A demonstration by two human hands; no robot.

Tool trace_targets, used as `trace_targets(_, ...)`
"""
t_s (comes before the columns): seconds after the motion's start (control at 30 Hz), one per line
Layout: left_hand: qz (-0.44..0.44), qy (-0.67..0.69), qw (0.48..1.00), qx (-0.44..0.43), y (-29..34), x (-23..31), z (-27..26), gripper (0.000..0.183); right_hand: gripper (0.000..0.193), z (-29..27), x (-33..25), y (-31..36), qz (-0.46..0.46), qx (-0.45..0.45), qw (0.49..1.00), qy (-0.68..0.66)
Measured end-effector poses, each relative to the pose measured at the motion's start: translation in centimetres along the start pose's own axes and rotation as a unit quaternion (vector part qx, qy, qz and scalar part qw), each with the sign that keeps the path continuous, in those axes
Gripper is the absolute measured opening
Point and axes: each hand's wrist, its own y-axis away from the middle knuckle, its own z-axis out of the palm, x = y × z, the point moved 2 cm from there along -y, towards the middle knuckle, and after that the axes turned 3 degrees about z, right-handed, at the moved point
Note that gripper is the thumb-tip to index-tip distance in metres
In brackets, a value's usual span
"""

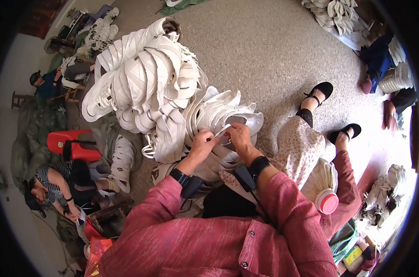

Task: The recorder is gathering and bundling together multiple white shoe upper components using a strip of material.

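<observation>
My left hand (204, 143) and my right hand (239, 135) are close together in front of me, fingers pinched on a narrow white strip (224, 129). Whether the strip is a lace or part of a shoe upper, I cannot tell. Just beyond and beneath my hands lies a row of nested off-white shoe uppers (214, 110). A bigger heap of white shoe uppers (145, 76) rises to the far left of it. Loose white laces (148, 148) hang from its near edge. Dark bands circle both my wrists.
At left, a person in a striped top (52, 182) sits near a red plastic stool (75, 144). Close on my right is another person's patterned skirt (298, 141), beside a jar with a red lid (328, 202). More shoe uppers (336, 16) lie at the far right.
</observation>
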Motion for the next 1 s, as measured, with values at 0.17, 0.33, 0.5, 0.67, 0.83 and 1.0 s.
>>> trace_targets(0.17, -0.240, 0.345, 0.901, -0.104, 1.6, 0.3, -1.3, 0.015, 0.015, -0.2, 1.1, -1.6, -0.027, 0.045, 0.996, 0.079)
trace_targets(0.33, -0.264, 0.461, 0.839, -0.114, 2.5, 1.8, -3.3, 0.009, 0.016, -2.7, 1.7, -4.5, -0.066, 0.151, 0.975, 0.148)
trace_targets(0.5, -0.230, 0.492, 0.834, -0.094, 1.8, 2.5, -4.0, 0.016, 0.016, -4.2, 0.3, -4.4, -0.022, 0.135, 0.989, 0.056)
trace_targets(0.67, -0.117, 0.590, 0.796, -0.069, -1.5, 4.4, -6.5, 0.024, 0.024, -2.0, -3.9, -0.3, 0.004, 0.017, 0.988, -0.152)
trace_targets(0.83, 0.020, 0.150, 0.988, -0.010, -2.8, 3.4, -3.2, 0.008, 0.028, -1.2, -5.1, 0.6, -0.044, -0.041, 0.993, -0.101)
trace_targets(1.0, 0.184, -0.042, 0.980, -0.066, -4.0, 4.5, -0.1, 0.036, 0.028, -1.6, -5.4, 0.6, -0.066, -0.013, 0.994, -0.084)
